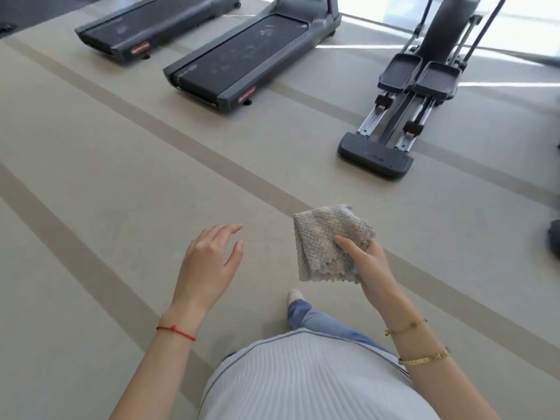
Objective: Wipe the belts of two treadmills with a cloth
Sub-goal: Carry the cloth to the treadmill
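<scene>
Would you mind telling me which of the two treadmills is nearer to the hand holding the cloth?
The right-hand treadmill, beside the stepper machine; the other treadmill sits farther left and back.

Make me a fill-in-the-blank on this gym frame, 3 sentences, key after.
1. The folded cloth is held in the person's ____ hand.
2. The left hand is open and holds ____.
3. The elliptical trainer stands to the ____ of the nearer treadmill.

Missing words: right; nothing; right
</scene>
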Available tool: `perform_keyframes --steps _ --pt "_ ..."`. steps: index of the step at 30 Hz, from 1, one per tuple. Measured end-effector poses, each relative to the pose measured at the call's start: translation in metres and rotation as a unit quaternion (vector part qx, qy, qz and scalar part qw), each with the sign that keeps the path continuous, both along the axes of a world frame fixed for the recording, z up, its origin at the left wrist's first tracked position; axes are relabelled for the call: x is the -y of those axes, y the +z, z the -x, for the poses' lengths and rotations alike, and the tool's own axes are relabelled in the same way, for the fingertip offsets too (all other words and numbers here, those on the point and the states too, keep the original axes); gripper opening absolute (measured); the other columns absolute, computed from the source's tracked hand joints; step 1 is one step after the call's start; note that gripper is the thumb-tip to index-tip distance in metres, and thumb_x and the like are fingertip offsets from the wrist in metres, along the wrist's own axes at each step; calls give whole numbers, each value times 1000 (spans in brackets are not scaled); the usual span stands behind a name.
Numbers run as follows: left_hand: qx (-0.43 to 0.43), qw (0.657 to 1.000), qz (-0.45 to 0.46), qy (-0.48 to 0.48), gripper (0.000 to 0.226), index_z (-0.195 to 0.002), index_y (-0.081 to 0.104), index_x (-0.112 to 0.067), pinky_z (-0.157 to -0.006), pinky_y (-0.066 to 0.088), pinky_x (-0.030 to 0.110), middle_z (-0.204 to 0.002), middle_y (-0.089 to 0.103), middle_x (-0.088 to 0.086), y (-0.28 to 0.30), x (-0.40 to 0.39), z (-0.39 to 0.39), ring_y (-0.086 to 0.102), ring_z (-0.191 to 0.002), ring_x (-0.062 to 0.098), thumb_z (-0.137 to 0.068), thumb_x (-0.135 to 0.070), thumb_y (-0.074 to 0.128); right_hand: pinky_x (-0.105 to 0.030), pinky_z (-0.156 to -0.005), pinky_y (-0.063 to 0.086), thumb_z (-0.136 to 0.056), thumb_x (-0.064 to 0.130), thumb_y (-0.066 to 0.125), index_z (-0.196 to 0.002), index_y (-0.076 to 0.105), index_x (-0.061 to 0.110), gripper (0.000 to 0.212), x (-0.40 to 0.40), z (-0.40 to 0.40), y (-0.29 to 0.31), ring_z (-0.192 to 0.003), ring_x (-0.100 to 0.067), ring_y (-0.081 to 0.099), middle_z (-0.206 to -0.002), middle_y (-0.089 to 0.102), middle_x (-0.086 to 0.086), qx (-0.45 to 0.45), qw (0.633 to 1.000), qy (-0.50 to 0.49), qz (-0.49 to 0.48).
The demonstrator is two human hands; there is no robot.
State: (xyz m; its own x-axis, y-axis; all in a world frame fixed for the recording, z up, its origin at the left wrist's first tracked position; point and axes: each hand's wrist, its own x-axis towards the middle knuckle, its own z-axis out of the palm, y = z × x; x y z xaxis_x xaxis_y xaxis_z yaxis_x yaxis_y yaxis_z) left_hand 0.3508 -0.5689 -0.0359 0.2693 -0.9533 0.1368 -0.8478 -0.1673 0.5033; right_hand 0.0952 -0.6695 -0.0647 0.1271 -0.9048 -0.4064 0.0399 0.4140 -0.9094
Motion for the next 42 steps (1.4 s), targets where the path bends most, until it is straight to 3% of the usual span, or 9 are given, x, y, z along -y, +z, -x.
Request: perform_keyframes --steps 5,11,16,25,32,38,42 --pt "0 1000 16 22 29 -123 64 -12 -96 49 43 -115 68 3 14 130 -35 61 -109 25 -97 -19 57 -40 -85 57 -87 18 71 -113 65 14 27 146 -38 22 -95 -22 72 -103 76 -3 7 999 29 11" --pt "-12 999 8 45 29 -124 65 -12 -96 49 43 -115 68 3 14 250 -79 61 -109 25 -95 -14 61 -27 -68 60 -89 14 69 -99 67 20 12 277 -92 25 -88 -17 74 -93 77 3 10 999 52 9" --pt "-28 998 1 50 29 -125 64 -13 -97 48 43 -117 68 2 -2 353 -126 60 -111 23 -96 -15 60 -40 -84 57 -89 14 69 -107 66 14 19 374 -141 5 -95 -22 72 -104 75 -5 0 999 41 -17" --pt "-11 998 29 59 28 -122 65 -14 -94 49 43 -114 68 1 2 555 -246 61 -109 23 -95 -14 61 -31 -73 59 -87 18 72 -102 65 21 17 584 -261 8 -87 -15 74 -91 77 7 2 998 64 -4" --pt "-10 999 8 50 30 -123 65 -17 -96 48 39 -117 67 0 3 683 -307 59 -111 21 -94 -14 62 -34 -71 60 -86 18 72 -102 66 17 17 707 -325 12 -87 -20 74 -94 77 0 -12 999 46 -12" --pt "-14 998 -5 53 29 -123 65 -16 -97 47 38 -117 67 0 -11 786 -349 59 -112 21 -94 -14 62 -44 -89 57 -86 18 72 -114 63 11 31 813 -363 -5 -99 -25 71 -108 73 -8 -18 998 40 -39" --pt "-15 998 -1 61 29 -123 65 -15 -96 46 36 -116 67 0 -14 868 -374 59 -111 21 -94 -14 62 -50 -90 56 -86 21 72 -116 62 11 33 898 -389 -11 -99 -28 70 -108 72 -9 -36 997 57 -39"
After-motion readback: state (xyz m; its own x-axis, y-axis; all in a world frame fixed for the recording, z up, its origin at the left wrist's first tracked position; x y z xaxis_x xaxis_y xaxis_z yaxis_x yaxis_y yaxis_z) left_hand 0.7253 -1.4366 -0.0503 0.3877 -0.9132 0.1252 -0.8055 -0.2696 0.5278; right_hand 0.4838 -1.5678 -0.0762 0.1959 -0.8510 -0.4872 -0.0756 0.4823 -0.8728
